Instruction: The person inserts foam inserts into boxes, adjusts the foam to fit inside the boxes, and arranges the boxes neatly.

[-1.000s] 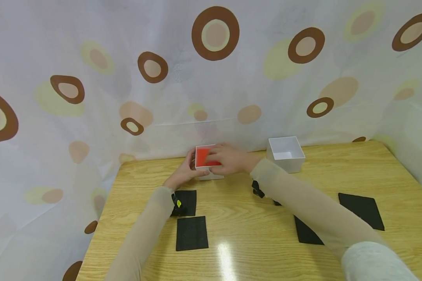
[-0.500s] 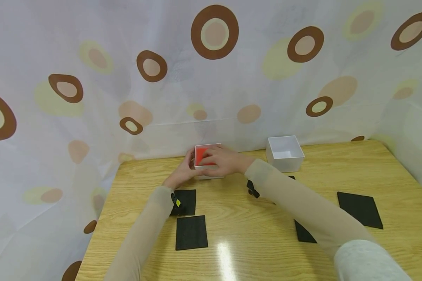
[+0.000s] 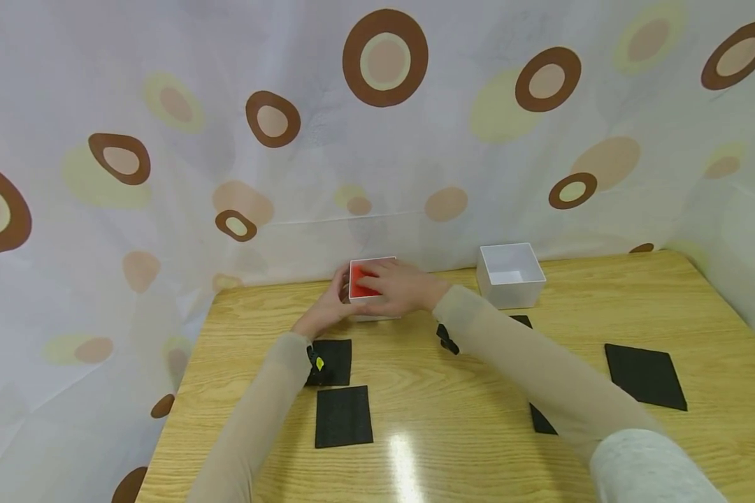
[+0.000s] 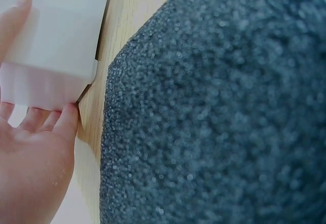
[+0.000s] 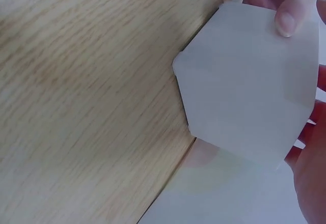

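A white box [image 3: 380, 308] with bright red inside stands at the back of the table, left of middle. My left hand [image 3: 327, 307] grips it by the left side; in the left wrist view its thumb lies along one wall and the fingertips press under the neighbouring wall. Over the right part of the opening lies my right hand [image 3: 403, 285], its fingers spread across the red surface [image 3: 361, 289] inside and covering part of it. The right wrist view shows the box's plain outer walls, with my right fingers right at the rim.
To the right stands a second white box [image 3: 519, 293], with an open top. Black square pads lie on the table [image 3: 440, 419]: one pad [image 3: 344, 416] in front of my left hand, another pad [image 3: 646, 376] to the right. A patterned curtain [image 3: 327, 168] hangs directly behind.
My right hand has shifted slightly left over the box, its fingers moving on the red surface. My left hand keeps its grip in the same place.
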Available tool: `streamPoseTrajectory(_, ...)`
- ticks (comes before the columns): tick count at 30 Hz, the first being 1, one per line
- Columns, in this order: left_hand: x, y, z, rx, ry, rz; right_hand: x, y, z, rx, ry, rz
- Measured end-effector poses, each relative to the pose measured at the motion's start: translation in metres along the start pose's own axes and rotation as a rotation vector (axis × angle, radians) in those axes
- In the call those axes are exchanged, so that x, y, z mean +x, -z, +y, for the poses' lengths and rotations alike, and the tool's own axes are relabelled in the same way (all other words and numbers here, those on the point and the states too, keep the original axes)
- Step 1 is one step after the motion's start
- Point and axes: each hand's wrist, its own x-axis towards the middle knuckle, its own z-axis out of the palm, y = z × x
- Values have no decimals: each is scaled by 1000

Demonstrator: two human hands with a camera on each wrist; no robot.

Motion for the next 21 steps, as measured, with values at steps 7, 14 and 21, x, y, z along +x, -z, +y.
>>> streamPoseTrajectory(7, 1, 2, -1, 18, -7, -4, 3, 4, -2, 21, -31, -56)
streamPoseTrajectory(14, 1, -4, 2, -11, 14, 23, -8, 18, 15, 97, 11, 157)
streamPoseTrajectory(21, 0, -4, 2, -11, 36, 38, -23, 24, 31, 20, 35, 129)
